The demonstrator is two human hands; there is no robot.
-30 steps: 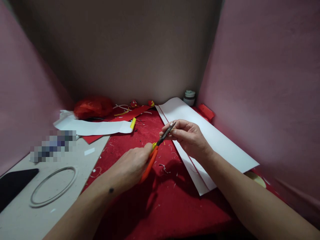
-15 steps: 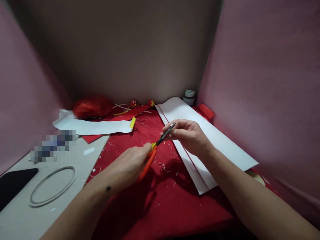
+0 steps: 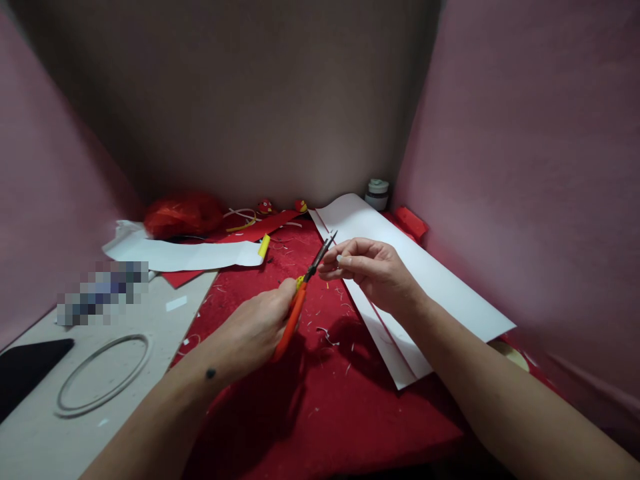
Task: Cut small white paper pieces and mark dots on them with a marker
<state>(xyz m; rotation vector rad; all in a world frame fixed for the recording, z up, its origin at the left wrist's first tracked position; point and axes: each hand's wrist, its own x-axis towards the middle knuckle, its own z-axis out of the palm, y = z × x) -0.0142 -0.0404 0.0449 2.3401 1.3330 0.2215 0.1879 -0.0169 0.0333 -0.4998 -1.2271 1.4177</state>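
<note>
Red felt tabletop (image 3: 320, 400) strewn with paper slivers. At centre frame, left hand (image 3: 255, 327) closed around orange-handled scissors (image 3: 300, 300), blades parted, pointing up-right. Right hand (image 3: 375, 270) pinched shut just beside blades, apparently steadying something too small to see, over white paper sheet (image 3: 450, 293).

Craft workstation, pink partition walls (image 3: 525, 167), red felt tabletop (image 3: 320, 400), paper sheets (image 3: 425, 273), scattered paper scraps (image 3: 325, 331)
</note>
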